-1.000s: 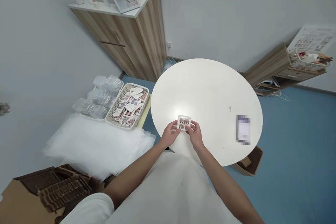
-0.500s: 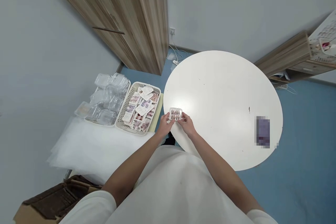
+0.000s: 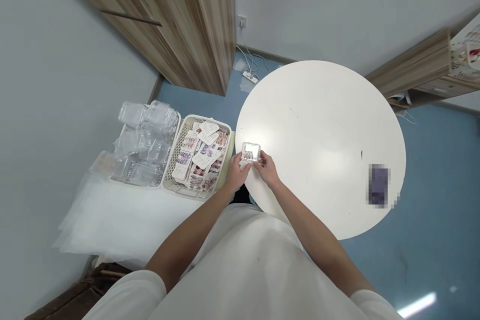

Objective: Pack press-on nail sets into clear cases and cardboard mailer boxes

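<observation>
A small clear plastic case with a set of press-on nails inside is held between my two hands, above the near left part of the round white table. Bright glare covers the case's upper half, and a few nails show below it. Fingers of my left hand are closed on its left side and lower corner. My right hand grips the right side, thumb at the bottom edge. To the left, a white basket holds many cards of press-on nails.
Beyond that basket sits another container piled with clear plastic cases. White translucent wrap lies in front of them. A blurred-out dark object rests at the table's right. A wooden cabinet and a power strip are behind.
Glare now hides nails in the case that showed clearly before, so its angle has shifted slightly. Both hands keep their hold. The camera view has tilted down a little.
</observation>
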Motion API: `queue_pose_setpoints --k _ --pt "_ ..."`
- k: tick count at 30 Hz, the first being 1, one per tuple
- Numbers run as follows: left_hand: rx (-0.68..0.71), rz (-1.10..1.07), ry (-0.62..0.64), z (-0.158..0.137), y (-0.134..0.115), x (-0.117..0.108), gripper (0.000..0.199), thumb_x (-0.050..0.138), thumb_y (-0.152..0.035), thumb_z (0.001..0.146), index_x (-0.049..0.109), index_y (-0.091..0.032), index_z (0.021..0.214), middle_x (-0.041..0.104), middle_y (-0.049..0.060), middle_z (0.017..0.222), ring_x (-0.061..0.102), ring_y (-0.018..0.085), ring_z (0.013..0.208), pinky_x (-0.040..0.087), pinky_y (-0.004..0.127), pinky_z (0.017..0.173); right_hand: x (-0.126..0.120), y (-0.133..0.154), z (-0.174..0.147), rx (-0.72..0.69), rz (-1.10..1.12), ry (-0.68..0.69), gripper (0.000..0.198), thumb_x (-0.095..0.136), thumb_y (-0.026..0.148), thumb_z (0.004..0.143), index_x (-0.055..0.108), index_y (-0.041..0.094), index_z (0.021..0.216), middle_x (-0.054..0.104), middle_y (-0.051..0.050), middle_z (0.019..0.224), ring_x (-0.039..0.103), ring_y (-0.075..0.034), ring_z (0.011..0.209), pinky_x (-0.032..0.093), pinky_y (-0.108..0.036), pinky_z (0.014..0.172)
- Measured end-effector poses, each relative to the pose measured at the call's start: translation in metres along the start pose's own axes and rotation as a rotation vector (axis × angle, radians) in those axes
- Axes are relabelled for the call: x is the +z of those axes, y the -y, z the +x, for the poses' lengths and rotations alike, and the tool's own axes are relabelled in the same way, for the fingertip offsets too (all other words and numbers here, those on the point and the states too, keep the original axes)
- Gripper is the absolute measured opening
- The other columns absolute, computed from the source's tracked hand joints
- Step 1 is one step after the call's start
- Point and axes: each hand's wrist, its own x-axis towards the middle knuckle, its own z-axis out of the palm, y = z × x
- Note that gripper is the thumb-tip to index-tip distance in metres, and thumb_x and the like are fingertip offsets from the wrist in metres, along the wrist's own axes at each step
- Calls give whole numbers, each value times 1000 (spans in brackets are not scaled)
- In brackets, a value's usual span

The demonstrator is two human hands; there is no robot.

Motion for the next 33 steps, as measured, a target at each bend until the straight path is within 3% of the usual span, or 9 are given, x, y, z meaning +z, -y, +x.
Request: queue_pose_setpoints --k 4,24,33 --pt "24 -4 -6 5 -5 0 53 59 -27 71 43 -20 122 40 10 124 40 23 112 36 32 91 2 1 7 30 5 -39 59 59 27 63 44 23 120 47 -5 113 49 -17 89 44 -32 79" --pt "100 135 -33 7 5 1 53 54 -29 75 37 -19 125 41 11 124 43 22 112 42 36 90 4 -1 12 -17 -96 -4 62 56 31 67 38 21 125 42 -8 118 47 -20 98 47 -33 77" --pt "148 156 -106 -4 14 15 61 51 -29 77 24 -22 131 31 10 133 35 21 121 33 37 99 -10 -9 -2 -1 -78 21 66 58 29 65 34 24 126 41 -7 116 46 -18 99 45 -32 80"
